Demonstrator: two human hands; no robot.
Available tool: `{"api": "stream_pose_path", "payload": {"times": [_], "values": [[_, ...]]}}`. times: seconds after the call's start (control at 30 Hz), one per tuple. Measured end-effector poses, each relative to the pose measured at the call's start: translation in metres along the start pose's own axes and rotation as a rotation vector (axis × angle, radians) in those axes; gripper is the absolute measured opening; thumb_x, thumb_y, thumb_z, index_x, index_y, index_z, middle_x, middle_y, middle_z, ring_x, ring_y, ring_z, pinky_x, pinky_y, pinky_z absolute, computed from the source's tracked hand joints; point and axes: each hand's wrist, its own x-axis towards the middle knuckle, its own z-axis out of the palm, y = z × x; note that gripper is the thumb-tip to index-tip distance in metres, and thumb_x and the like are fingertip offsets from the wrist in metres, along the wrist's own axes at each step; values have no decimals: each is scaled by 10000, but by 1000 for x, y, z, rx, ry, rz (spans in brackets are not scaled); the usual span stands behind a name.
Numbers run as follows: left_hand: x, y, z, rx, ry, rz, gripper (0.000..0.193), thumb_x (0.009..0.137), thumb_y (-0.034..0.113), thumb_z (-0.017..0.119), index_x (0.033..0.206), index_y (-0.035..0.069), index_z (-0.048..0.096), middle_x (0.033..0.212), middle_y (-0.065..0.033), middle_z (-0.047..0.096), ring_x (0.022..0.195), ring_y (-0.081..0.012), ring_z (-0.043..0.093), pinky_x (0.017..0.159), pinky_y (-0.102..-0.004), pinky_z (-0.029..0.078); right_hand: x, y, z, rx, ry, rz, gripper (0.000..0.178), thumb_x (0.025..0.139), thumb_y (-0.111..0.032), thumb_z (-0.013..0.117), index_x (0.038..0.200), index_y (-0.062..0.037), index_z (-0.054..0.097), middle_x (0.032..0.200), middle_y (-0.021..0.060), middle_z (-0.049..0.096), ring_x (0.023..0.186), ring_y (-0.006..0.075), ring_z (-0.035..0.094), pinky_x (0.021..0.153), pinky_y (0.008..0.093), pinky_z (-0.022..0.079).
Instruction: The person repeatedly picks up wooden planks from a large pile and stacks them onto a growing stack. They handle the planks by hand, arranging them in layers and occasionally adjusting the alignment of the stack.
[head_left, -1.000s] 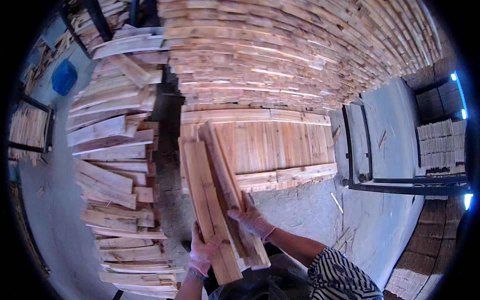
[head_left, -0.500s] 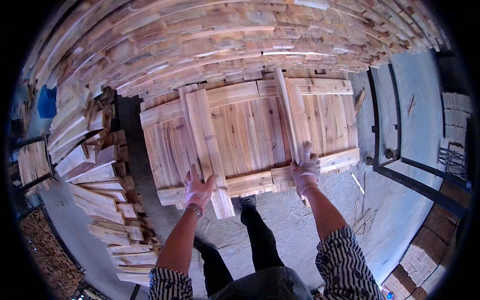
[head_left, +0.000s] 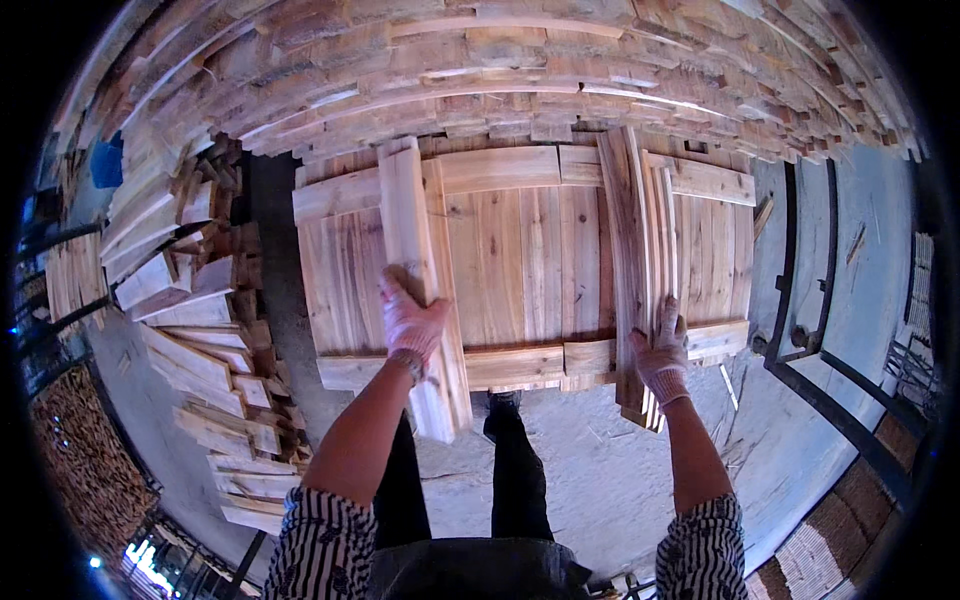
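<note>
Two bundles of narrow wooden boards lie across a wide plank surface [head_left: 540,260] with cross strips at its far and near sides. My left hand [head_left: 413,322], in a pale knit glove, grips the left boards [head_left: 405,210], thumb to the right and fingers toward the far end; the top board looks tilted over the one beside it. My right hand [head_left: 662,358], gloved too, closes round the right boards [head_left: 627,240], which stand on edge side by side. Its thumb is on their left and its fingers on their right. The near ends of both bundles overhang the near strip.
A tall stack of boards [head_left: 480,75] rises along the far side. Loose short boards [head_left: 200,370] are heaped at the left. To the right stands a dark metal frame [head_left: 830,385] on the grey floor [head_left: 570,460], where thin wood scraps lie.
Both hands have shifted: the left hand farther forward along its boards, the right hand to the right. The right boards moved right and show several edges; the left top board has tilted.
</note>
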Motion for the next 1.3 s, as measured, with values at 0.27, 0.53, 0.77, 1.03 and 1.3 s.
{"api": "stream_pose_path", "payload": {"times": [0.27,0.53,0.77,1.03,1.3], "values": [[41,-50,-30,429,89,-148,1101,721,467,714,1475,-15,74,1439,-296,296,1330,-403,337,1087,-434,327,-35,-200,34,252,-38,-368,792,760,-329,748,1372,30,395,1384,273,380,1242,427,432,1051,464,372],[59,-74,-106,160,-23,-37,1204,641,409,837,1491,37,70,1439,-259,310,1302,-412,359,1079,-451,345,-26,-344,132,75,-194,62,887,740,-437,717,1451,-133,282,1401,218,338,1212,423,408,1010,513,357],[103,-116,-84,160,27,-14,918,874,458,603,1491,21,82,1494,-273,214,1286,-472,310,1068,-506,314,-13,-381,135,22,-156,-80,766,841,-351,606,1473,-159,219,1402,292,311,1227,466,380,1014,518,362],[103,-124,-92,12,47,-38,812,861,332,629,1488,85,176,1485,-252,240,1300,-460,311,1077,-485,321,-34,-412,154,113,-241,-55,664,916,-393,508,1487,-178,244,1467,325,229,1279,526,314,1060,539,304],[124,-119,-86,-33,163,51,710,830,264,672,1416,85,313,1407,-235,351,1256,-441,386,1032,-498,368,-17,-410,153,214,-183,-105,699,870,-361,590,1458,-140,283,1423,315,279,1220,503,372,1022,519,343]]}}
